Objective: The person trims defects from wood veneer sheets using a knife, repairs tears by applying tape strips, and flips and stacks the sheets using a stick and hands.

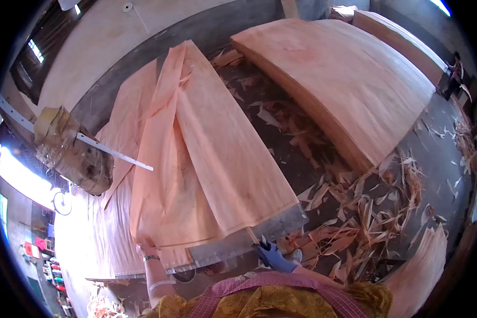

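Thin orange-brown wood veneer sheets (233, 159) lie overlapped and creased over a flat grey surface (281, 222). My right hand (273, 257), in a blue glove, is at the near edge of that surface, its fingers closed round a dark tool, with a thin wooden strip (252, 235) beside it. My left hand (145, 249) is at the near left corner of the sheets; its fingers are hidden by the veneer, and a bracelet shows on the wrist.
A tall veneer stack (344, 79) stands at the right, another (403, 42) behind it. Veneer scraps (355, 228) litter the floor. A wrapped bundle (74, 151) with a white metal strip (116, 153) juts in at left. Another person (454, 77) stands far right.
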Available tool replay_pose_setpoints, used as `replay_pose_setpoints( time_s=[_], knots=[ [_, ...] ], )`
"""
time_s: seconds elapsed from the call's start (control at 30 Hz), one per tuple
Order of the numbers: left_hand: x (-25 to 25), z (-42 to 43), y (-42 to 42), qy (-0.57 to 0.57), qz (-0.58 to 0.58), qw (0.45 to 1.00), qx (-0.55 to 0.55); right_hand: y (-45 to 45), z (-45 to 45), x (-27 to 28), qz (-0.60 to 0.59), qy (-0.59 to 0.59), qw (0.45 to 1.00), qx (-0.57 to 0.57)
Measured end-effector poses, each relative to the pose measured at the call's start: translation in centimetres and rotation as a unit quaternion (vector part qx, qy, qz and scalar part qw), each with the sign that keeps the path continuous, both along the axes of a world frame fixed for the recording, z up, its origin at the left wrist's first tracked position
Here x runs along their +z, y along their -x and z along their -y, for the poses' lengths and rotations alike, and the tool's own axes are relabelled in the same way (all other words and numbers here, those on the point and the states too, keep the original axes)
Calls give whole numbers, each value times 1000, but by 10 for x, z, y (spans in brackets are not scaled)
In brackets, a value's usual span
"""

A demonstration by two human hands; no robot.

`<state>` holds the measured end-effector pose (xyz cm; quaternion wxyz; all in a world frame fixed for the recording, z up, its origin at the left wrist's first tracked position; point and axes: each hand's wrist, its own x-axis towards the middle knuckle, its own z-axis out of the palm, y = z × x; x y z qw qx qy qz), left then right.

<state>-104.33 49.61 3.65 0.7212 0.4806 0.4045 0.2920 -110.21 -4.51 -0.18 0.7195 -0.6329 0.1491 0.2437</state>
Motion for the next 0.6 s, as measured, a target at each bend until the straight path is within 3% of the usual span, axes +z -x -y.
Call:
replay_pose_setpoints(
  time_s=[0.03, 0.1, 0.13, 0.2, 0.3, 0.33, 0.4, 0.5, 0.53, 0.6],
  knots=[
    [6, 8, -4, 4, 3, 1000, -13, 6, 1, 4, -77, -61, 995, -5],
    [15, 14, -7, 12, 29, 999, -29, 13, -8, -5, -47, -101, 993, -33],
    [15, 10, -5, -19, -16, 998, -50, 14, -12, -10, -33, -122, 991, -48],
    [18, 3, -3, -83, -105, 986, -95, 5, -16, -27, 43, -20, 999, -4],
    [26, 32, -17, -9, 31, 999, 37, -1, -14, -39, 216, 145, 965, -25],
    [28, 38, -18, -6, -22, 999, 30, -1, -10, -40, 281, 202, 937, -43],
    [51, 56, -16, -4, -131, 991, 17, -2, 8, -60, 220, 192, 956, -33],
    [-22, -1, -15, -27, 14, 999, 33, 4, 30, -32, 140, 128, 982, -8],
    [-35, -8, -10, -25, 22, 999, 28, 3, 35, -16, 117, 98, 988, 3],
    [-39, -1, -11, -17, -11, 1000, 19, 0, 32, -15, 186, 150, 971, 2]
  ],
)
